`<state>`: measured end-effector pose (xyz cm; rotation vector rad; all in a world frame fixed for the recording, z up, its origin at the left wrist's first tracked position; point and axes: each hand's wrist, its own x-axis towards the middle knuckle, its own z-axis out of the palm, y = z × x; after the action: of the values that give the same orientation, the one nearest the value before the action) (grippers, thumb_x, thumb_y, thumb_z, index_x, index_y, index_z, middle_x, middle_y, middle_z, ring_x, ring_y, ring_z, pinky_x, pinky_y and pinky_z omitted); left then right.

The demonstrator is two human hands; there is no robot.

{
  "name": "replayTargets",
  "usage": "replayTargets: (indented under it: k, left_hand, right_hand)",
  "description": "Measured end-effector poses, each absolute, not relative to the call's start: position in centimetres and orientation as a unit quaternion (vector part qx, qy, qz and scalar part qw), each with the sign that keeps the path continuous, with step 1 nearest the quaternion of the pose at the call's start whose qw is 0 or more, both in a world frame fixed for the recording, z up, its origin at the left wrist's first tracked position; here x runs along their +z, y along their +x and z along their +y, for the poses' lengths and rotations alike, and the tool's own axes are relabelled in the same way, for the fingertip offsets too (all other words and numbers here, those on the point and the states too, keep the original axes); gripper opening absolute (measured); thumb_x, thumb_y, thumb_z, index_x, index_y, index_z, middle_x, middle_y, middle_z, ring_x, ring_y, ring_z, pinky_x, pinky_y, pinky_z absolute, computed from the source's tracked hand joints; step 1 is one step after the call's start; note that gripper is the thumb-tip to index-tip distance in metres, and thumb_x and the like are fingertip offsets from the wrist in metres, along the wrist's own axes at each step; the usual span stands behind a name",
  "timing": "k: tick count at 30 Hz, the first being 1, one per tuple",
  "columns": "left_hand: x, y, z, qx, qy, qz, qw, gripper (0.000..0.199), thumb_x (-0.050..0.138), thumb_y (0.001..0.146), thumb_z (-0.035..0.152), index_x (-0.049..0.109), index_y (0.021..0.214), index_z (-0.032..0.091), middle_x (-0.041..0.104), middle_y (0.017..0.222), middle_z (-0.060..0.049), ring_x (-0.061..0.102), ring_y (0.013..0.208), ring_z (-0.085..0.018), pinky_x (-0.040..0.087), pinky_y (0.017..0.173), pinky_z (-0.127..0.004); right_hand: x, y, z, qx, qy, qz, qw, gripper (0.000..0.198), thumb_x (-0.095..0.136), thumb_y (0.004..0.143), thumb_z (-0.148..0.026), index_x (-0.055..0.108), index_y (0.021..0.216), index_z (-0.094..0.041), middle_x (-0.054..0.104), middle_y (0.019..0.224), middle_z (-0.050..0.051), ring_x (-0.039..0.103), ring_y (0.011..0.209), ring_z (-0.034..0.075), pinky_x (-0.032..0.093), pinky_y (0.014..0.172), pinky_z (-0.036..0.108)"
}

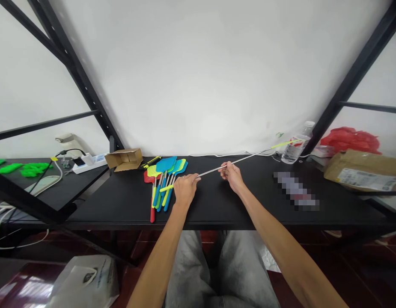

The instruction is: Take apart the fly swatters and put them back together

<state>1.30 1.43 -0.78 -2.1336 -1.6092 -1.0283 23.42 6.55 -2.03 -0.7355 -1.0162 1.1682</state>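
Note:
An extended telescopic fly swatter point(213, 171) with a thin metal rod is held slantwise above the black table. My left hand point(185, 188) is closed around it near its yellow-green handle, whose end sticks out to the left. Farther along the rod, my right hand point(231, 174) pinches the metal with its fingertips. The swatter's yellow-green head point(283, 144) is at the far right, seen edge-on in front of a plastic bottle point(294, 147). Left of my left hand lies a pile of fly swatters point(165, 166) with blue, yellow-green and red heads and handles.
A small open cardboard box point(124, 160) stands at the back left, near a white power strip point(91, 163). On the right are a taped carton point(361, 171), a red plastic bag point(350, 139) and a blurred-out item point(294, 190). Black shelf posts rise on both sides.

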Motion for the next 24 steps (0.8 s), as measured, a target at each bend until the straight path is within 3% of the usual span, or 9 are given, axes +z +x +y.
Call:
replayTargets:
  k: [11, 16, 19, 24]
  left_hand:
    - [-1.2, 2.8, 1.2, -0.341, -0.764, -0.539, 0.1, 0.036, 0.045, 0.099, 0.047, 0.072, 0.111, 0.027, 0.076, 0.095, -0.006, 0.068, 0.081, -0.018, 0.04, 0.066, -0.027]
    - [-1.0, 3.1, 1.2, -0.344, -0.764, -0.537, 0.094, 0.035, 0.046, 0.1, 0.044, 0.072, 0.112, 0.026, 0.076, 0.101, -0.007, 0.069, 0.088, -0.019, 0.042, 0.071, -0.026]
    - [-0.9, 3.1, 1.2, -0.34, -0.769, -0.533, 0.095, 0.035, 0.046, 0.099, 0.045, 0.071, 0.115, 0.026, 0.076, 0.102, -0.007, 0.069, 0.09, -0.02, 0.043, 0.073, -0.028]
    - [-0.8, 2.2, 1.5, -0.347, -0.75, -0.554, 0.106, 0.034, 0.055, 0.095, 0.043, 0.069, 0.12, 0.024, 0.076, 0.104, -0.008, 0.069, 0.091, -0.023, 0.043, 0.078, -0.033]
  right_hand:
    - [-1.5, 20.8, 4.7, 0.537, -0.3, -0.561, 0.553, 0.048, 0.065, 0.081, -0.065, 0.071, 0.092, -0.019, 0.072, 0.084, 0.008, 0.06, 0.063, 0.013, 0.041, 0.049, 0.022]
    - [-1.4, 20.0, 4.3, 0.51, -0.291, -0.618, 0.523, 0.044, 0.065, 0.083, -0.061, 0.075, 0.089, -0.019, 0.065, 0.072, 0.003, 0.055, 0.059, 0.012, 0.041, 0.048, 0.022]
    - [-1.6, 19.9, 4.4, 0.502, -0.299, -0.602, 0.544, 0.042, 0.067, 0.083, -0.059, 0.075, 0.09, -0.019, 0.064, 0.071, 0.002, 0.052, 0.056, 0.011, 0.039, 0.047, 0.022]
    - [-1.4, 21.0, 5.3, 0.525, -0.32, -0.429, 0.662, 0.043, 0.074, 0.076, -0.059, 0.072, 0.09, -0.019, 0.06, 0.067, 0.0, 0.048, 0.051, 0.008, 0.032, 0.043, 0.022]
